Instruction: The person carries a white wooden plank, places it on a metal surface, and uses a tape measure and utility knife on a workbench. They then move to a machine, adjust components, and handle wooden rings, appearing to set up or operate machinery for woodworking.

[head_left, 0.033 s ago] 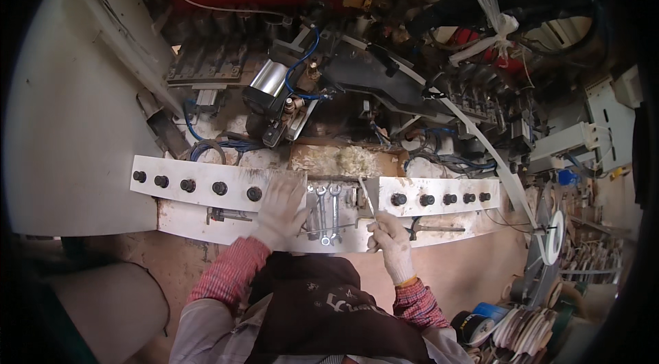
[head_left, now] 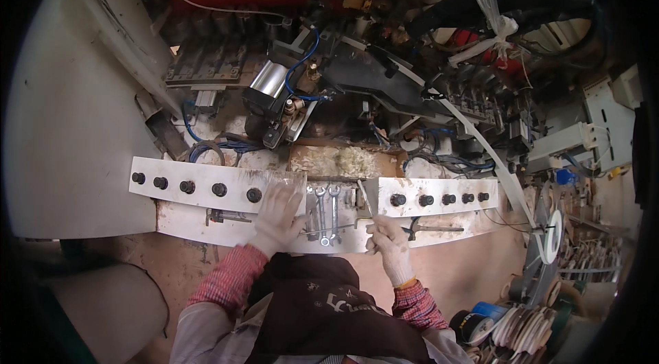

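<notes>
My left hand [head_left: 278, 216], in a pale work glove, lies over the right end of the left white panel [head_left: 195, 184], its fingers stretched out. A similar glove covers my right hand [head_left: 389, 240], whose fingers are closed round a slim pale stick-like tool [head_left: 364, 194] that points away from me. Between the hands, several metal wrenches [head_left: 334, 209] lie side by side on the white ledge [head_left: 322, 245]. A thin metal rod [head_left: 329, 230] runs crosswise over them toward my right hand; whether that hand touches it I cannot tell.
Black knobs line the left panel and the right white panel [head_left: 439, 196]. Behind stand a wooden box [head_left: 343, 160] of pale shavings, a silver cylinder [head_left: 269, 78] and blue hoses [head_left: 206, 150]. A white reel [head_left: 551, 236] and stacked rolls [head_left: 523, 331] are at right.
My left hand has slid slightly toward me, its fingers still spread. My right hand keeps its hold on the pale stick-like tool and has hardly moved.
</notes>
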A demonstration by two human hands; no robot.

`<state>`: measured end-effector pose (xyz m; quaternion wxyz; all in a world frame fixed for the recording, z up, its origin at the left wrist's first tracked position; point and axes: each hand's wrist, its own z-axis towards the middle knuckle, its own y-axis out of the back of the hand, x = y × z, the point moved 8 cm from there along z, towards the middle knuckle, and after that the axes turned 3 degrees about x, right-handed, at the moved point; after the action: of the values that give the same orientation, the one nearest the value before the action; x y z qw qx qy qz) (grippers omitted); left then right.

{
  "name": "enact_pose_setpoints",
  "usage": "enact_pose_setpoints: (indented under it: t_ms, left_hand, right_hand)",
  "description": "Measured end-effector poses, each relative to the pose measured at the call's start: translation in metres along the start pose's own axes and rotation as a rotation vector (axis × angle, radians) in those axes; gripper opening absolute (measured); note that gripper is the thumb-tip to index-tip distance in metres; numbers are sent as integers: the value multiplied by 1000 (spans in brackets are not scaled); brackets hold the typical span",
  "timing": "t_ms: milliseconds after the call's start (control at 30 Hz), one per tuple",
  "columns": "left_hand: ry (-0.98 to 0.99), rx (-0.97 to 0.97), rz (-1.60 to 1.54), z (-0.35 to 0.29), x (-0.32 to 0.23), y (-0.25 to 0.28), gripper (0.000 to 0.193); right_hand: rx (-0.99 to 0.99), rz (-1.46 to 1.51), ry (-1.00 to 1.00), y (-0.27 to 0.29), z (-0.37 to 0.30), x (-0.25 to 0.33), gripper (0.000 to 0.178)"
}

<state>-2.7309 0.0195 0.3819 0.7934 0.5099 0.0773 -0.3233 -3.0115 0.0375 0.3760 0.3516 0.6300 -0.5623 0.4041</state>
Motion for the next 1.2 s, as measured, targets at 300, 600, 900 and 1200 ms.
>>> enact_pose_setpoints:
  t_ms: [300,600,900,1200]
  left_hand:
    - [266,162,-580,-5,-9,24,41]
    - [719,498,-1626,56,-38,-1,49]
    - [806,686,-1897,59,-60,-29,58]
    - [56,82,-192,58,20,-3,49]
  right_hand:
    - [54,-36,140,-57,-1,59,44]
    - [298,-109,95,-141,-35,104,43]
    - [-50,-716,792,-133,-59,125,38]
    - [-393,-1016,1183,-93,43,229,29]
